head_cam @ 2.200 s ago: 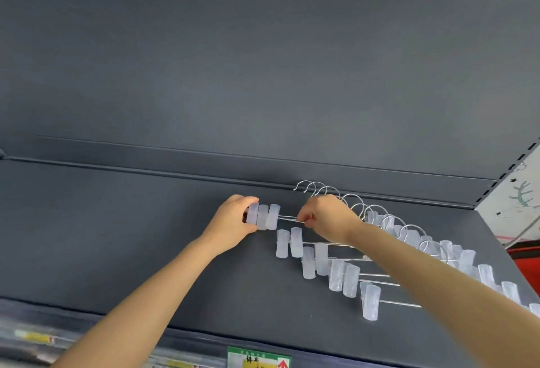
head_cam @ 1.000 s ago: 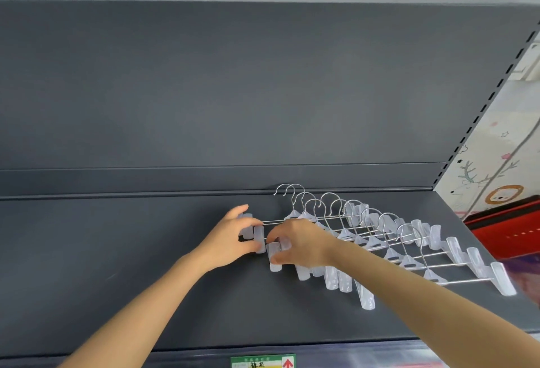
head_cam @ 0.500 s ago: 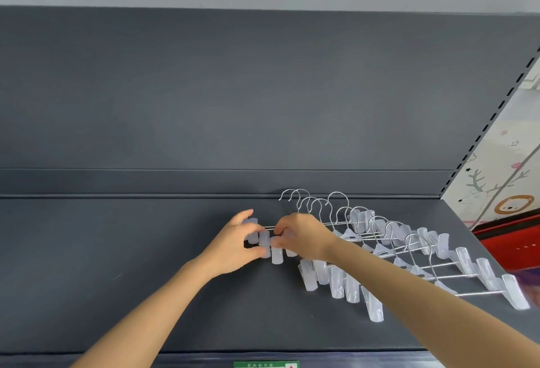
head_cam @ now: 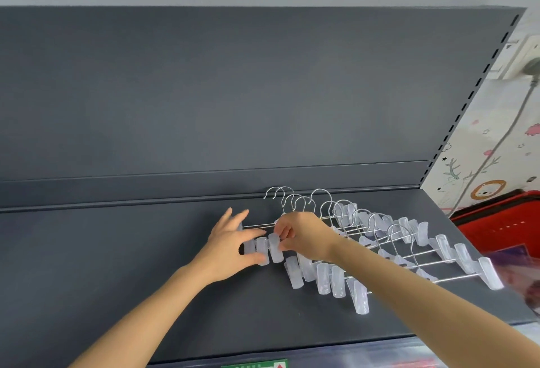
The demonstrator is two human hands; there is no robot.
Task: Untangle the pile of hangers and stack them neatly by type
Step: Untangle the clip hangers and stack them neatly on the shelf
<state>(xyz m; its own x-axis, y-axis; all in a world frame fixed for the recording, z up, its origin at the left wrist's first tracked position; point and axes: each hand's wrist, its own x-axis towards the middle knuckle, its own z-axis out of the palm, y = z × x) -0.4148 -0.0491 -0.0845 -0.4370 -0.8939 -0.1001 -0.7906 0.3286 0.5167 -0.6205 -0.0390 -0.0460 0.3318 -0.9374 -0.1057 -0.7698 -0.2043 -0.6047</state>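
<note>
Several metal clip hangers (head_cam: 388,245) with clear plastic clips lie fanned out in an overlapping row on a dark grey shelf (head_cam: 117,250), hooks pointing toward the back panel. At the row's left end, my left hand (head_cam: 230,247) pinches a group of clear clips (head_cam: 263,249) between thumb and fingers. My right hand (head_cam: 301,234) grips the same leftmost hangers just beside it, fingertips on a clip and the metal bar. The right forearm crosses over several clips and hides parts of the bars.
The shelf's upright back panel (head_cam: 233,90) rises right behind the hooks. At the right are the shelf's end, a red basket (head_cam: 502,221) and a patterned wall with a cable. A price-label strip (head_cam: 257,364) runs along the front edge.
Both hands have come together on the left clips of the leftmost hangers, having slid clips along the bar. The camera view shifted right and down, showing more of the row's right end.
</note>
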